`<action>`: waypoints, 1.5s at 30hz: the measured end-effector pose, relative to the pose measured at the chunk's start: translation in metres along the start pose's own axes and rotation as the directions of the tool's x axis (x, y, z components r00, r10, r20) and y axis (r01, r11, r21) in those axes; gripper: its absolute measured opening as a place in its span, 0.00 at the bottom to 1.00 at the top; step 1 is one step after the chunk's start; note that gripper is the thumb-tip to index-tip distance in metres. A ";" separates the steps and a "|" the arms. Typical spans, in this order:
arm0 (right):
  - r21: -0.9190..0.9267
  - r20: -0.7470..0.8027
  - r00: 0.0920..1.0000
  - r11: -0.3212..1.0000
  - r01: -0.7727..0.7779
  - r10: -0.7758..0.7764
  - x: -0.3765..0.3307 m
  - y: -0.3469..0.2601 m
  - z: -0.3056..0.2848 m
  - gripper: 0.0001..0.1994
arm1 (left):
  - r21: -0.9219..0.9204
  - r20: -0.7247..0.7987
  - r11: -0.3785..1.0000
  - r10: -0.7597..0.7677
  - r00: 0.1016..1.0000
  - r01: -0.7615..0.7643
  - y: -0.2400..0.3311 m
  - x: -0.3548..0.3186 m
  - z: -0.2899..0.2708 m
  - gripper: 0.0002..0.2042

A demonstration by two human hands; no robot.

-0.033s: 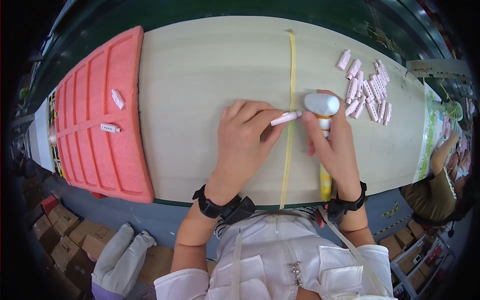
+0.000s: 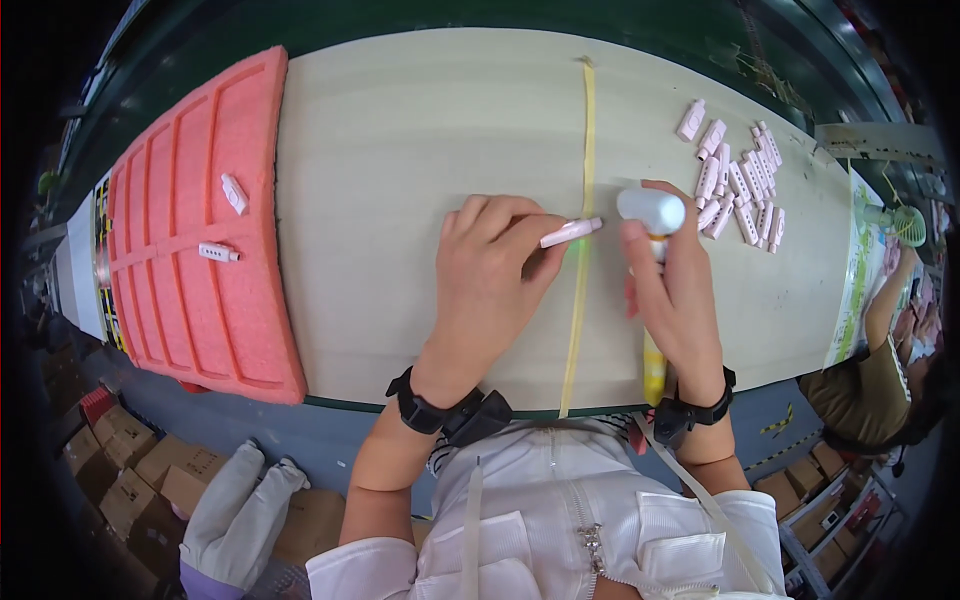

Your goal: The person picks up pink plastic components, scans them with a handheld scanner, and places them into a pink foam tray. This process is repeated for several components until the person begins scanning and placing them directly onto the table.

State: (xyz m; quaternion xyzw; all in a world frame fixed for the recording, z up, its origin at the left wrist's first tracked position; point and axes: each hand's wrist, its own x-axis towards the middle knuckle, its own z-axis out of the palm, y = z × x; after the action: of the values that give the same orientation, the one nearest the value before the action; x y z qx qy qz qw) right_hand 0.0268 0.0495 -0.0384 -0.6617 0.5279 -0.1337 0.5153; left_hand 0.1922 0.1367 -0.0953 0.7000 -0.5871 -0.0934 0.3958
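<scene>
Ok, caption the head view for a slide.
Left hand holding a small pink piece, right hand a tool with a white head; similar pieces lie at right.

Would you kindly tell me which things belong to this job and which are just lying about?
Belonging:
pink piece in left hand;
white-headed tool in right hand;
scattered pink pieces, likely;
pink foam tray, likely.

Seemingly lying about:
cardboard boxes.

Got both forearms in from roughly 6 o'clock, left fingers pinched toward 2, right fingers curled toward 11.
</scene>
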 end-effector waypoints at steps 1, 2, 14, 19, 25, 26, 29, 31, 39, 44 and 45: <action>-0.010 0.007 1.000 1.000 -0.005 0.005 -0.003 0.000 0.001 0.21 | -0.033 -0.004 0.999 -0.038 0.999 0.037 0.000 0.000 0.003 0.11; -0.076 0.024 0.998 0.995 0.057 -0.055 -0.007 0.001 0.002 0.21 | -0.065 -0.006 0.995 -0.075 0.997 0.074 0.000 0.000 0.006 0.11; -0.321 -0.045 0.918 0.876 0.361 -0.394 -0.014 0.006 0.030 0.18 | -0.145 0.007 0.979 -0.143 0.990 0.143 -0.006 -0.001 0.010 0.09; -0.199 -0.042 0.977 0.960 0.198 -0.210 0.004 0.002 0.027 0.19 | -0.158 -0.027 0.980 -0.126 0.992 0.120 -0.009 -0.003 0.012 0.08; 0.123 -0.111 0.993 0.991 0.062 -0.048 0.006 -0.007 0.021 0.19 | -0.506 0.148 0.809 -0.258 0.955 0.298 -0.002 0.001 -0.006 0.09; 0.203 -0.075 0.996 0.977 0.071 -0.057 0.005 -0.005 0.022 0.20 | -0.628 0.225 0.680 -0.306 0.925 0.377 -0.001 0.000 -0.007 0.09; 0.360 -0.005 0.997 0.930 0.076 -0.079 0.001 -0.002 0.023 0.21 | -0.775 0.318 0.453 -0.324 0.891 0.441 0.007 0.001 -0.010 0.09; 0.396 -0.030 0.997 0.914 0.083 -0.078 0.001 -0.004 0.024 0.22 | -0.855 0.325 0.308 -0.308 0.894 0.417 0.009 0.002 -0.012 0.09; 0.418 -0.041 0.996 0.904 0.088 -0.078 0.004 0.001 0.024 0.23 | -0.824 0.329 0.329 -0.385 0.862 0.461 0.005 0.005 -0.008 0.09; 0.327 -0.088 0.983 0.928 0.181 -0.161 0.008 -0.001 0.017 0.26 | -0.771 0.375 0.384 -0.372 0.849 0.509 0.016 0.014 -0.019 0.09; 0.324 -0.081 0.982 0.927 0.187 -0.170 0.009 0.002 0.018 0.27 | -0.757 0.389 0.387 -0.380 0.839 0.526 0.018 0.015 -0.023 0.09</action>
State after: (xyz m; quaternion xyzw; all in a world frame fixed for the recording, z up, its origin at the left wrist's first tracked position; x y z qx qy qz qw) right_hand 0.0422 0.0523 -0.0514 -0.6078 0.4487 -0.2835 0.5907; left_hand 0.1967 0.1334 -0.0627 0.5432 -0.2810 -0.5215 0.5950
